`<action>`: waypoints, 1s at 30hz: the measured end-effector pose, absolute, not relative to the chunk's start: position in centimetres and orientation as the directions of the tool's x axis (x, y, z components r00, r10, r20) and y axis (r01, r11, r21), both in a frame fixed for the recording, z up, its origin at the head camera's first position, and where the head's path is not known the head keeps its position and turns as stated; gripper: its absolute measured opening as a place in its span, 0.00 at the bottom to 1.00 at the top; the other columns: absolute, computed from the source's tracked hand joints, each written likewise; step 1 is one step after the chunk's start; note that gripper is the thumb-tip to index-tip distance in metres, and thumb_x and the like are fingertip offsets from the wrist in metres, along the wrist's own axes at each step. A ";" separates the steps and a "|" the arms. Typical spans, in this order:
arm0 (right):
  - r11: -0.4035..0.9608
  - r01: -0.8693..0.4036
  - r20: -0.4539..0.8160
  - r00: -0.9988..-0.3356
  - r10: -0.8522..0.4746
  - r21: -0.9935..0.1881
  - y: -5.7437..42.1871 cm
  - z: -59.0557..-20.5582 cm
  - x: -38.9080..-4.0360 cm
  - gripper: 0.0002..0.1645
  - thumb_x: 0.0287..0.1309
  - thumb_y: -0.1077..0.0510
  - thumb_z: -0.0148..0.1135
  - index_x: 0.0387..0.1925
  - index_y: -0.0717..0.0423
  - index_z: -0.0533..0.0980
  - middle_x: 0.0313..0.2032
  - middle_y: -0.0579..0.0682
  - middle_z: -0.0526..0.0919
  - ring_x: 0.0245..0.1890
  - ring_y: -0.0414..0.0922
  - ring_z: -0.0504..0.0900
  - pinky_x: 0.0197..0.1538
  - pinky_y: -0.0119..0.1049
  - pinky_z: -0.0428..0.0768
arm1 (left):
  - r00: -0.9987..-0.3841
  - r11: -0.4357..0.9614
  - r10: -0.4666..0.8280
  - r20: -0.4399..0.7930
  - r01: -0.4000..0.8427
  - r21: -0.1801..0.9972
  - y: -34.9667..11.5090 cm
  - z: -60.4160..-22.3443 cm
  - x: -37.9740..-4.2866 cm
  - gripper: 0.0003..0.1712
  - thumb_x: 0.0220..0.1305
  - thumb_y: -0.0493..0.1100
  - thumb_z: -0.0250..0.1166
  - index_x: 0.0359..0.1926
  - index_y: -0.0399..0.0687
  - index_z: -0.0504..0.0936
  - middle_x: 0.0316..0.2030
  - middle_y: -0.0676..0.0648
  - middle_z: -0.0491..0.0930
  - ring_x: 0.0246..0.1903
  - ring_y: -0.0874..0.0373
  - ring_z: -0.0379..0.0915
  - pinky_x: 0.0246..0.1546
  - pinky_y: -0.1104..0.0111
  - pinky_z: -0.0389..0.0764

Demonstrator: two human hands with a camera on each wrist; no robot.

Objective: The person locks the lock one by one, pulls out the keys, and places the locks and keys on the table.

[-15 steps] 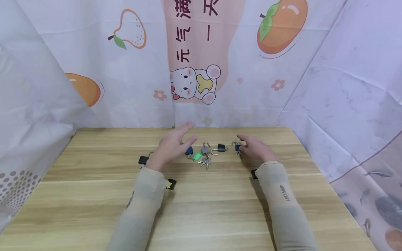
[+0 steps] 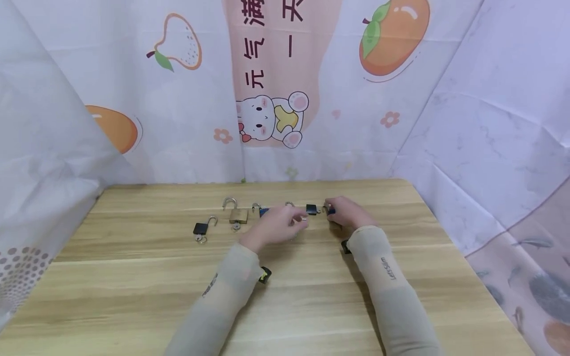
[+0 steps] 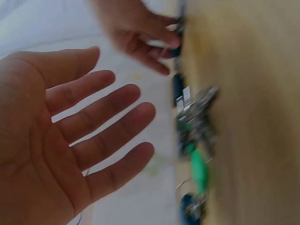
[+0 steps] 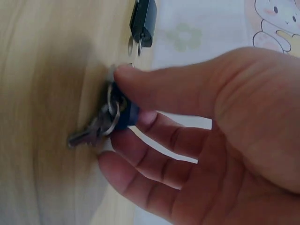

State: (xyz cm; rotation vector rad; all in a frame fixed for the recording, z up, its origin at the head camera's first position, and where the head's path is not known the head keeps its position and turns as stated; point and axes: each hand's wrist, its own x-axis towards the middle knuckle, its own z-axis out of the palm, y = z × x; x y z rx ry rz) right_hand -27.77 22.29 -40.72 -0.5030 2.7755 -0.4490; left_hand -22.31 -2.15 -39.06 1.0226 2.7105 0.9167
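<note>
My right hand [image 2: 349,213] pinches a small blue padlock [image 4: 125,112] between thumb and fingers at the right end of the row. A key [image 4: 83,138] on a ring hangs at this padlock's lower end. Over the middle of the row hovers my left hand [image 2: 278,226], holding nothing, its fingers [image 3: 105,140] apart and loosely extended. Below it lie a blurred bunch of keys [image 3: 202,115] and a green tag [image 3: 199,171], both hidden by the hand in the head view. A black padlock [image 2: 311,209] lies between the two hands.
Left of my left hand lie an open brass padlock [image 2: 238,216], an open black padlock [image 2: 201,229] with keys, and a partly covered blue padlock [image 2: 263,212]. A printed curtain [image 2: 187,123] hangs behind the wooden table [image 2: 303,306].
My left hand has moved right and lower, uncovering the brass padlock and covering the keys and green tag. My right hand has shifted slightly left and closed around the blue padlock.
</note>
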 end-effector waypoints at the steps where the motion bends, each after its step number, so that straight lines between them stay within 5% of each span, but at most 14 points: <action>1: 0.888 -0.294 -0.222 -0.896 -0.385 -0.354 22.2 -40.5 -27.8 0.25 0.66 0.64 0.64 0.62 0.68 0.74 0.48 0.61 0.83 0.44 0.53 0.79 0.51 0.51 0.77 | -0.761 0.599 0.643 0.084 0.568 0.564 -1.8 -39.3 -22.3 0.21 0.77 0.51 0.58 0.61 0.44 0.81 0.53 0.47 0.85 0.49 0.57 0.81 0.51 0.63 0.80; 11: 0.851 -0.176 -0.339 -0.862 -0.376 -0.495 21.9 -40.1 -27.0 0.31 0.62 0.60 0.71 0.63 0.66 0.72 0.52 0.61 0.81 0.43 0.48 0.83 0.53 0.48 0.80 | -0.727 0.637 0.687 -0.021 0.588 0.498 -1.1 -41.2 -21.7 0.17 0.74 0.47 0.62 0.56 0.43 0.83 0.43 0.47 0.86 0.44 0.56 0.82 0.47 0.61 0.81; 19: 0.764 -0.086 -0.360 -0.844 -0.397 -0.639 21.8 -40.3 -26.8 0.28 0.59 0.66 0.72 0.58 0.65 0.70 0.42 0.59 0.81 0.31 0.46 0.84 0.35 0.40 0.85 | -0.725 0.641 0.689 0.008 0.614 0.461 -1.0 -41.5 -21.8 0.14 0.72 0.47 0.65 0.51 0.44 0.86 0.42 0.49 0.85 0.37 0.58 0.74 0.41 0.64 0.76; 26: 0.653 -0.088 -0.272 -0.861 -0.429 -0.752 21.5 -39.4 -26.9 0.30 0.60 0.63 0.72 0.61 0.61 0.69 0.46 0.60 0.78 0.36 0.49 0.82 0.39 0.40 0.85 | -0.771 0.646 0.636 0.035 0.557 0.522 -1.3 -41.5 -22.6 0.18 0.72 0.48 0.65 0.55 0.42 0.85 0.41 0.48 0.84 0.35 0.56 0.75 0.38 0.63 0.78; 30: 0.510 -0.076 -0.169 -0.893 -0.418 -0.857 20.7 -38.6 -26.5 0.32 0.61 0.64 0.72 0.64 0.59 0.70 0.47 0.61 0.78 0.40 0.52 0.83 0.46 0.52 0.85 | -0.805 0.611 0.585 0.103 0.520 0.597 -2.4 -41.0 -23.1 0.16 0.72 0.46 0.64 0.53 0.41 0.85 0.39 0.48 0.84 0.34 0.58 0.77 0.37 0.63 0.80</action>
